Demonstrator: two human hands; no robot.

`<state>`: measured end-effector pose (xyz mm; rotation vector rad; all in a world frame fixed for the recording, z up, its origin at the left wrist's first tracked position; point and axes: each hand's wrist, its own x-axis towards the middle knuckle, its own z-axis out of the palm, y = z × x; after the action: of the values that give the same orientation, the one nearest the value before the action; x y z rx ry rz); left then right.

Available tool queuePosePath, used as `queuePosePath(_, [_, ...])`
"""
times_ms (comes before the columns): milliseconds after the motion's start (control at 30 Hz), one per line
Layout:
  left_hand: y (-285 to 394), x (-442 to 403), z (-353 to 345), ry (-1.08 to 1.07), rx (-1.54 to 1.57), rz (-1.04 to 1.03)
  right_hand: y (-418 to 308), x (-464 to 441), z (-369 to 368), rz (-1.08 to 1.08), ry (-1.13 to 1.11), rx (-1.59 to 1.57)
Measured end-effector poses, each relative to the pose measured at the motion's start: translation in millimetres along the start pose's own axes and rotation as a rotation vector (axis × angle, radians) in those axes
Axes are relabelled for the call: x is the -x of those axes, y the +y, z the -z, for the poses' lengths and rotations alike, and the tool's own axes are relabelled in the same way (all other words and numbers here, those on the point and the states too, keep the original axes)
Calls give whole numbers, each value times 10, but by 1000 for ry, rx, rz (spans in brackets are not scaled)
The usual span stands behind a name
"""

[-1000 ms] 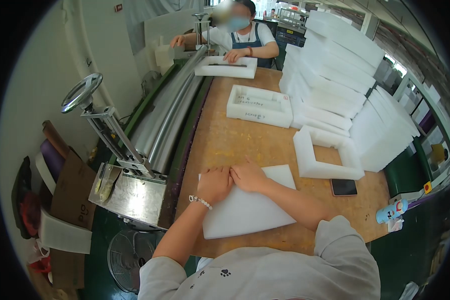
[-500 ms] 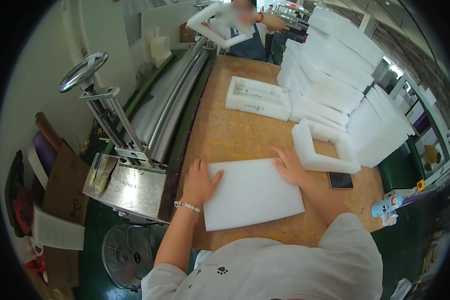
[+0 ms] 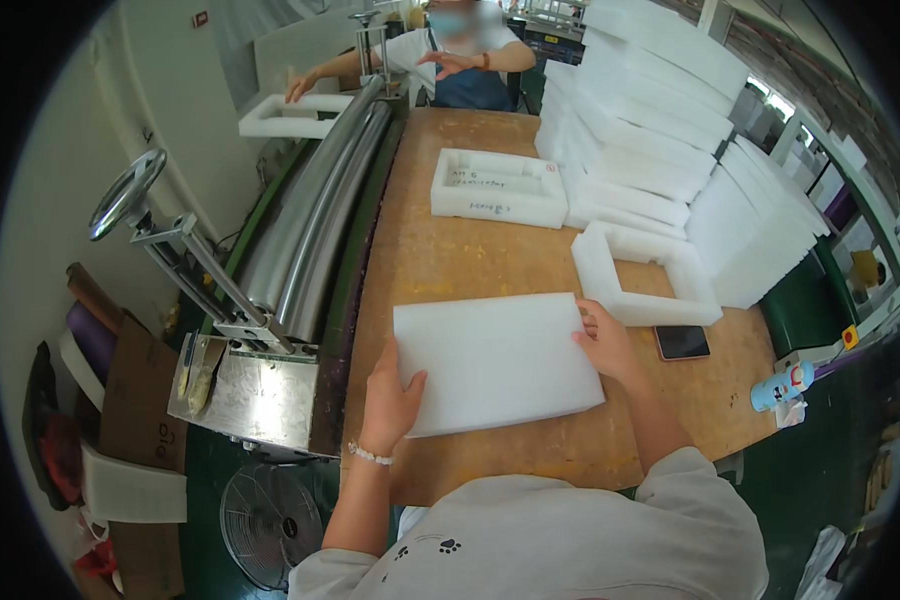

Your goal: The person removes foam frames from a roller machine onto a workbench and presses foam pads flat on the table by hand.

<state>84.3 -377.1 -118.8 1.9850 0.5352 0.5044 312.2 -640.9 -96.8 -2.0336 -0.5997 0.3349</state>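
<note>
A white foam sheet [image 3: 495,360] lies in front of me at the near end of the wooden table. My left hand [image 3: 390,398] grips its left edge, thumb on the top face and fingers along the side. At the upper right corner my right hand [image 3: 604,338] is closed on the opposite edge, fingers curled. To the right stands a thick white foam frame [image 3: 645,303] with a rectangular opening. Farther up the table sits a white foam block [image 3: 498,208] with a recess and handwriting on its side.
A machine with long metal rollers [image 3: 315,235] and a handwheel [image 3: 128,195] runs along the left. Tall stacked foam sheets [image 3: 640,130] stand at right, near a phone [image 3: 682,342] and blue bottle [image 3: 782,386]. Across the table, a co-worker's hand [image 3: 300,85] touches another foam frame [image 3: 280,117].
My hands have gone from resting flat on the sheet to gripping its side edges, and the sheet has shifted slightly. The co-worker's foam frame has moved down to the left beside the rollers.
</note>
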Motion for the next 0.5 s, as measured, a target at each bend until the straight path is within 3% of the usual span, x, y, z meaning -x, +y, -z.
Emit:
queuePosePath(67, [-2, -49, 17, -10, -70, 86, -195, -40, 36, -138, -58, 210])
queuePosePath(167, [-137, -72, 24, -47, -56, 19, -143, -75, 88, -160, 25, 240])
queuePosePath(267, [-48, -179, 60, -95, 72, 25, -109, -120, 125, -54, 81, 284])
queuePosePath(400, [-20, -275, 61, -20, -202, -52, -134, 51, 160, 71, 167, 244])
queuePosePath(500, [191, -250, -72, -76, -244, -202, -465, 379, 336, 33, 227, 97])
